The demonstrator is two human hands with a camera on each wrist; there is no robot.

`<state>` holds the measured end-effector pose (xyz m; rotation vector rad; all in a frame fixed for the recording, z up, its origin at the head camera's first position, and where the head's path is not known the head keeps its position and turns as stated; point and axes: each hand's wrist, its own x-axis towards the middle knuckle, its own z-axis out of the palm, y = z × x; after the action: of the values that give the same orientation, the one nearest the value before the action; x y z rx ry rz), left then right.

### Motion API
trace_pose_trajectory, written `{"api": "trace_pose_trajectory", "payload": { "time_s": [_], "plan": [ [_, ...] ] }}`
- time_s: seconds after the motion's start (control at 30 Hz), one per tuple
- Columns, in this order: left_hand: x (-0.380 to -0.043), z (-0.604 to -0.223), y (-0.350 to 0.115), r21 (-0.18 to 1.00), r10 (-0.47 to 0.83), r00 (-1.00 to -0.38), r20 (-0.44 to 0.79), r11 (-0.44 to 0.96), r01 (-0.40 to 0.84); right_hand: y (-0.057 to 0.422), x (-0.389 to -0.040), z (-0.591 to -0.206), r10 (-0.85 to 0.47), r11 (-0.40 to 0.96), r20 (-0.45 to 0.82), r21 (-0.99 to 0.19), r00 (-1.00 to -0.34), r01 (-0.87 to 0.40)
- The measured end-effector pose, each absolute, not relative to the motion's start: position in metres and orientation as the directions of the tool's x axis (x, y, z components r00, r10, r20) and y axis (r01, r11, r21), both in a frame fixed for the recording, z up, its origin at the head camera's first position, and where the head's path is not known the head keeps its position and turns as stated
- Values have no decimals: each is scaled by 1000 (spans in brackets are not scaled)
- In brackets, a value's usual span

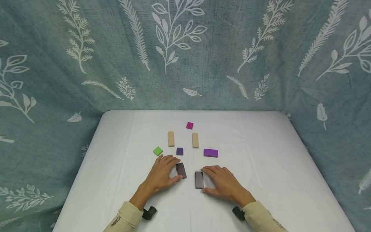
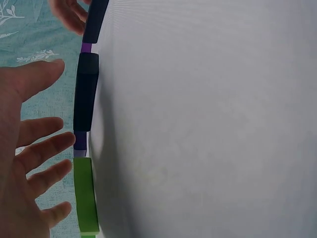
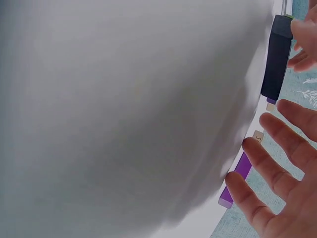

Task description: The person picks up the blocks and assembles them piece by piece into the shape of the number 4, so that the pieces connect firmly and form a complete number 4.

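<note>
My left hand [image 1: 163, 172] lies just left of a dark block [image 1: 181, 170], its fingertips near the far end and its thumb at the near end. The left wrist view has these fingers spread and straight beside the dark block [image 2: 86, 91]. My right hand [image 1: 221, 182] is at the right side of a second dark block [image 1: 199, 179], index finger and thumb tips right at its edge. In the right wrist view the right hand's fingers [image 3: 272, 168] are extended. Both dark blocks lie on the white table, the left one slightly tilted.
Beyond the hands lie a green block [image 1: 157, 150], a small dark purple block [image 1: 179, 151] and a longer purple block [image 1: 211, 153]. Two tan blocks [image 1: 171, 139] stand farther back, with a magenta block [image 1: 189, 125] behind them. A patterned teal curtain [image 1: 214, 48] surrounds the white table [image 1: 249, 129].
</note>
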<state>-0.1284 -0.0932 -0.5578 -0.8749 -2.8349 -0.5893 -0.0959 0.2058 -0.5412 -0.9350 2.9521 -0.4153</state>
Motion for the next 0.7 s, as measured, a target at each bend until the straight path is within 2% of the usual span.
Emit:
{"api": "trace_pose_trajectory", "payload": {
  "time_s": [0.7],
  "plan": [
    [-129, -558, -93, 335, 513, -836, 196, 766, 549, 204, -90, -542, -541, 792, 74, -290, -838, -537]
  ]
}}
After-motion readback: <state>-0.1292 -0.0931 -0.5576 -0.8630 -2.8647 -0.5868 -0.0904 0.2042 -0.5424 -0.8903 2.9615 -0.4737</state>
